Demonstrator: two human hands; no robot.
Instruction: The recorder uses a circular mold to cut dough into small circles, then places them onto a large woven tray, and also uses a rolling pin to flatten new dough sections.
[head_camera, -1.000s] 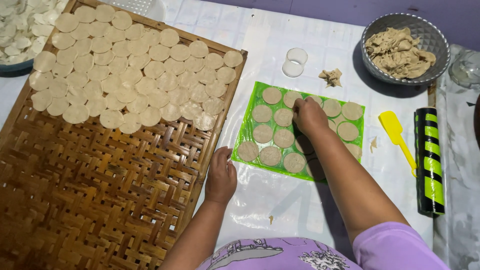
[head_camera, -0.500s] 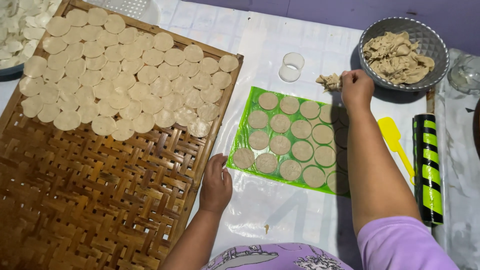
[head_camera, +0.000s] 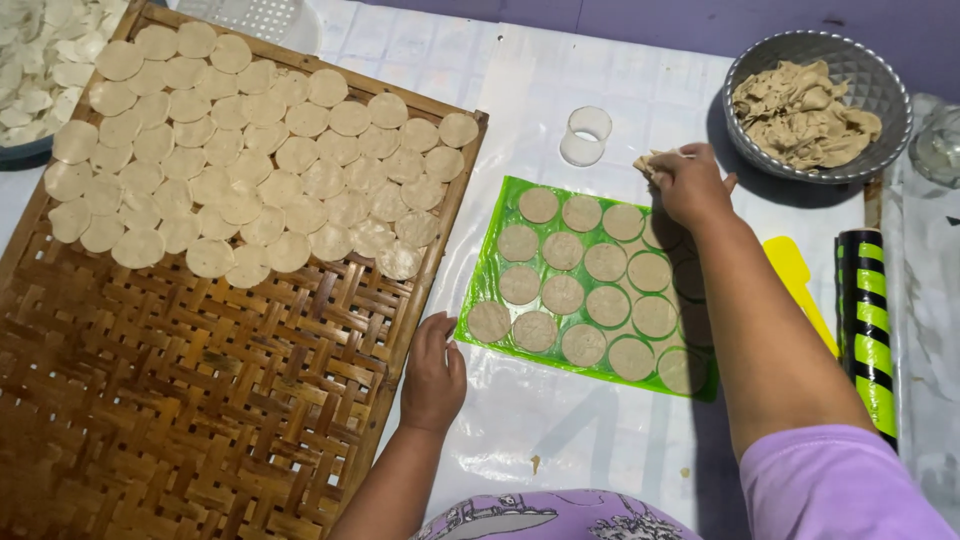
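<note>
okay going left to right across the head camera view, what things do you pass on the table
Woven bamboo tray with dough discs → left hand → green sheet → right hand holding dough scraps → metal bowl → striped rolling pin

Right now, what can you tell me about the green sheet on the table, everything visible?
The green sheet is a thin, glossy, translucent plastic rectangle lying flat on the white table cover, slightly skewed. Rows of round, flat, beige dough discs cover it. The right forearm crosses over its right edge, hiding part. The left hand rests just beside its lower-left corner, not touching it.
</note>
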